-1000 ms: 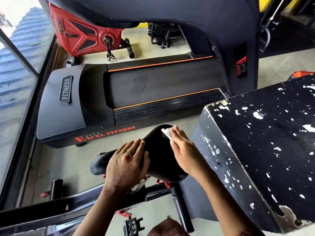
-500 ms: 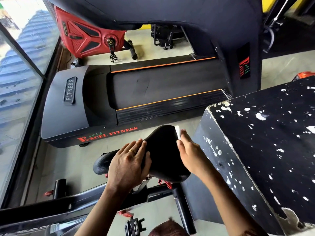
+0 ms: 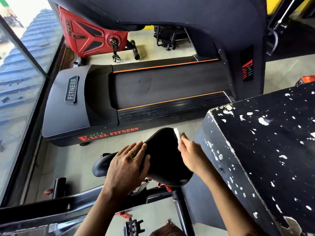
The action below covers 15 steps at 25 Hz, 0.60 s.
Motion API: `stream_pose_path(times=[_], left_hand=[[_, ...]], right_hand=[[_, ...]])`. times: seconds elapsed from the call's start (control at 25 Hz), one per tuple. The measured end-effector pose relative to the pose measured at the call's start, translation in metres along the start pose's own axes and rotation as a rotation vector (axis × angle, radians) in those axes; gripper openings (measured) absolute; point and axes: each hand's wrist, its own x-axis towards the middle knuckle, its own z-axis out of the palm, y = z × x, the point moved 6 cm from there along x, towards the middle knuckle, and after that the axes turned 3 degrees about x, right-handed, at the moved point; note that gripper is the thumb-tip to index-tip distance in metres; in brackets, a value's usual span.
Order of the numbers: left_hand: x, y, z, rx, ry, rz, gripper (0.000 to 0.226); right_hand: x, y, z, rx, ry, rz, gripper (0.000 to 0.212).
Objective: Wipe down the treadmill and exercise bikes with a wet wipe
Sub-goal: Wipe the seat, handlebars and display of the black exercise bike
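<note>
Between the hands: black bike saddle (image 3: pixel 165 155), mid-wipe. On its near flank: left hand (image 3: pixel 127 165) laid flat, fingers straight and together, ring (image 3: pixel 131 152) showing, nothing gripped, just steadying. At its far-right rim: right hand (image 3: pixel 192 154) pinching white wet wipe (image 3: pixel 177 136), fingertips motion-blurred. Versus a second ago: wipe gone from the saddle top, now edge-on against the rim just past right fingertips; left hand same spot. Reads as top face done, stroke now rounding the wide end's edge; nose and underside lip probably left on this saddle. Long axis of saddle left-right across both hands: narrow nose poking out beyond left hand, wide rear by right hand. Below the wrists: seat post (image 3: pixel 180 206), pedal (image 3: pixel 132 226). Just right of right hand: black box (image 3: pixel 264 142), paint chipped. Beyond the fingertips: treadmill (image 3: pixel 153 89), deck also running left-right. Past that, well off: red exercise bike (image 3: pixel 85 38).
</note>
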Motion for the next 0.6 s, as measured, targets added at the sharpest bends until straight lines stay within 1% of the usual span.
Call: stream_pose_path(times=[0.04,0.12,0.2,0.32,0.4,0.48,0.6], left_hand=[[-0.001,-0.002,-0.001,-0.006,-0.010,-0.008,0.041],[-0.005,-0.008,-0.006,-0.012,-0.026,-0.044,0.041],[-0.013,-0.017,-0.011,-0.029,-0.041,-0.090,0.041],[-0.029,-0.030,-0.018,-0.072,-0.035,-0.170,0.042],[-0.038,-0.037,-0.023,-0.143,-0.013,-0.239,0.042],[-0.046,-0.043,-0.030,-0.195,0.021,-0.313,0.045],[-0.059,-0.054,-0.051,-0.286,0.107,-0.411,0.044]], right_hand=[[0.016,-0.008,-0.001,-0.022,0.002,0.028,0.035],[0.039,-0.032,0.002,-0.178,0.016,-0.010,0.036],[0.053,-0.050,0.016,-0.381,-0.023,-0.106,0.036],[0.054,-0.077,0.042,-0.622,-0.114,-0.226,0.037],[0.035,-0.097,0.064,-0.690,-0.158,-0.312,0.036],[0.007,-0.114,0.086,-0.598,-0.210,-0.380,0.035],[-0.030,-0.135,0.100,-0.199,-0.323,-0.436,0.038]])
